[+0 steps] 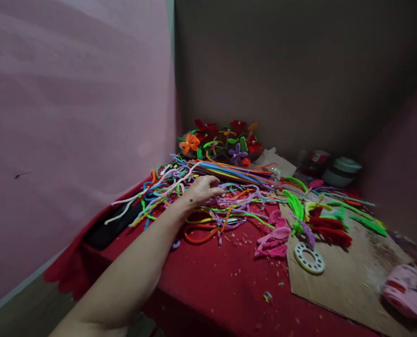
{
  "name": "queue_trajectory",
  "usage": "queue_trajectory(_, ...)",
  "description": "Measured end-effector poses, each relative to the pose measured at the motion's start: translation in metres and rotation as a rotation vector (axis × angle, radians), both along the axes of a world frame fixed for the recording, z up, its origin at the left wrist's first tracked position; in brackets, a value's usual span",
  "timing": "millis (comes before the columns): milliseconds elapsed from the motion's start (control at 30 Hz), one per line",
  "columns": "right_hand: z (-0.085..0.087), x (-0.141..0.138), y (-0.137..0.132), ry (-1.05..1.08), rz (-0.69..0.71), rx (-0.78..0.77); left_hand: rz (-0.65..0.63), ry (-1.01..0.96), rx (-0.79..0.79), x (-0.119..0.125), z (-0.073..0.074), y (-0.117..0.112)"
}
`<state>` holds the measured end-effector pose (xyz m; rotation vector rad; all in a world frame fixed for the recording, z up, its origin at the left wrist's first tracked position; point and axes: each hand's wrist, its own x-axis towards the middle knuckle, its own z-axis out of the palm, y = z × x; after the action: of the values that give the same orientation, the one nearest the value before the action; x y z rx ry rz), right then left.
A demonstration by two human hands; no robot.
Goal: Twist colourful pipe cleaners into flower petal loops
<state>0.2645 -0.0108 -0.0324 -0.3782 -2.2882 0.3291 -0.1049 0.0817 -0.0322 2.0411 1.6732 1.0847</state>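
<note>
Left hand (202, 188), thumb and finger apart, at tangled multicoloured fuzzy stems (242, 195)
Red-orange-handled metal scissors (198, 226) lie near on the red-clothed bench (222, 276); red, orange and purple fuzzy flowers (237, 153) far.

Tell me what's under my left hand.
Around the left hand, colourful fuzzy stems show in a heap on the red cloth. Whatever lies directly beneath the palm is covered and cannot be seen.
</note>
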Motion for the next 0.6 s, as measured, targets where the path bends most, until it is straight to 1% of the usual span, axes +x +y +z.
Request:
queue_trajectory(100, 0.006, -0.007, -0.002, 0.021, 0.03, -0.031, 0.033, -0.052, 0.068, 0.001, 0.003, -0.003)
queue_trajectory(167, 0.006, -0.024, -0.011, 0.037, 0.082, -0.065, 0.077, -0.125, 0.135, 0.002, 0.005, -0.004)
queue_trajectory(233, 0.003, -0.054, -0.028, 0.026, 0.115, -0.088, 0.096, -0.221, 0.192, 0.001, 0.005, -0.001)
queue_trajectory(333, -0.002, -0.11, -0.053, -0.012, 0.117, -0.127, 0.082, -0.381, 0.249, -0.004, 0.004, 0.006)
queue_trajectory(367, -0.002, -0.126, -0.058, -0.031, 0.104, -0.146, 0.075, -0.429, 0.261, -0.005, 0.003, 0.008)
queue_trajectory(433, 0.002, -0.15, -0.061, -0.075, 0.13, -0.165, 0.061, -0.502, 0.278, -0.007, 0.004, 0.011)
queue_trajectory(500, 0.009, -0.162, -0.06, -0.106, 0.146, -0.165, 0.049, -0.542, 0.291, -0.007, 0.005, 0.01)
queue_trajectory(600, 0.015, -0.165, -0.058, -0.152, 0.048, -0.201, 0.039, -0.561, 0.311, -0.002, 0.005, 0.005)
